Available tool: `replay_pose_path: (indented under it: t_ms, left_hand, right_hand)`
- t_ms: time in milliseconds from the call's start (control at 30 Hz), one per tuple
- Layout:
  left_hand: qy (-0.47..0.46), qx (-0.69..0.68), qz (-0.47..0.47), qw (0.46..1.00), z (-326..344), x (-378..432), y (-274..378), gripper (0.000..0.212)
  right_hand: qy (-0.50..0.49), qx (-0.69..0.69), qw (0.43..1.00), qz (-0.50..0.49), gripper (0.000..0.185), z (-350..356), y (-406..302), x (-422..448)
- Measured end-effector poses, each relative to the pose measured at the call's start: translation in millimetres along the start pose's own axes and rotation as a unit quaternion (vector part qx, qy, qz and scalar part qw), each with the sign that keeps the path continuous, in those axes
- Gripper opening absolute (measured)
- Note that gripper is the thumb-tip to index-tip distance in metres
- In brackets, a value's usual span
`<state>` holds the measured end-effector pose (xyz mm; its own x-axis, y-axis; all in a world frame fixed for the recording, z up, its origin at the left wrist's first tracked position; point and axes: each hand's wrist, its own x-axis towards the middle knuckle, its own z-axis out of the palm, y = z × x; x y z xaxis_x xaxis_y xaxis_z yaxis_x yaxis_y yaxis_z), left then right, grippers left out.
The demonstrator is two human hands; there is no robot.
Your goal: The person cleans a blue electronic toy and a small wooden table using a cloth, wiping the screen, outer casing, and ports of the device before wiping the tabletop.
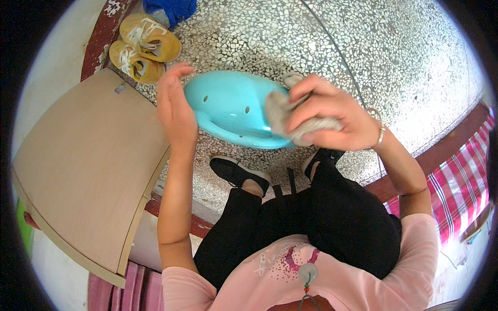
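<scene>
A turquoise plastic stool or similar moulded piece, with small holes and a curved rim, lies between my hands above the speckled floor. My left hand is at its left end, fingers raised and slightly curled, with no object in it; whether the palm touches the plastic is hard to tell. A crumpled greyish-beige cloth is gripped in my right hand, over the right end of the turquoise piece. Cloth and right fingers are blurred.
Yellow shoes with white laces sit at the upper left, beside a blue cloth. A beige wooden panel or cabinet stands at left. A dark cable crosses the terrazzo floor. Pink checked fabric hangs at right.
</scene>
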<state>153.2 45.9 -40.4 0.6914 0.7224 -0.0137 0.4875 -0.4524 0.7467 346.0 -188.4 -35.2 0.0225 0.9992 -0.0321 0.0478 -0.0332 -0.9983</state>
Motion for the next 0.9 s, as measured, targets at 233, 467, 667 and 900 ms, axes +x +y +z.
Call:
replay_pose_path:
  t_ms: [233, 467, 667, 900]
  left_hand:
    - [-0.019, -0.157, -0.091, 0.983, 8, -3, 5, 0.053]
    - [-0.009, -0.159, -0.064, 0.985, 8, 1, 5, 0.046]
    - [-0.002, -0.184, -0.081, 0.98, 7, -3, -2, 0.045]
    - [0.007, -0.184, -0.092, 0.979, 9, 0, 3, 0.042]
  right_hand:
    - [-0.021, -0.159, 0.981, -0.106, 0.019, 33, -3, 81]
    - [-0.029, -0.128, 0.979, -0.155, 0.019, 35, 25, 102]
    - [-0.09, -0.019, 0.996, 0.019, 0.026, 7, 21, 26]
    - [0.009, -0.022, 0.999, -0.026, 0.02, 13, -15, 44]
